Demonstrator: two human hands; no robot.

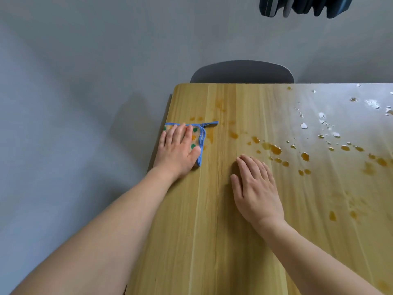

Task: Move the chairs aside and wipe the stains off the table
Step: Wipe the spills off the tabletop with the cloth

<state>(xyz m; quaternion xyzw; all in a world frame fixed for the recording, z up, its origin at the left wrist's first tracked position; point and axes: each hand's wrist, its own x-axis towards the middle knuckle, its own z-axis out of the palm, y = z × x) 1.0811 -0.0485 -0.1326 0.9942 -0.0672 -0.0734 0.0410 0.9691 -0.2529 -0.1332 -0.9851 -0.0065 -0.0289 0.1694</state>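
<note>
A light wooden table [212,209] fills the right half of the head view. My left hand [177,151] presses flat on a folded cloth [201,137] with blue trim and green and orange dots, near the table's left edge. My right hand [257,188] rests flat on the bare wood, fingers straight, holding nothing. Orange stains [274,149] are spattered across the middle and right of the tabletop, and fainter smears lie just beyond the cloth. A dark grey chair back [241,72] stands against the table's far edge.
White flecks and crumbs [321,116] are scattered at the table's far right, in a patch of glare. Grey floor [63,124] lies to the left of the table. Dark hanging objects [304,6] show at the top right.
</note>
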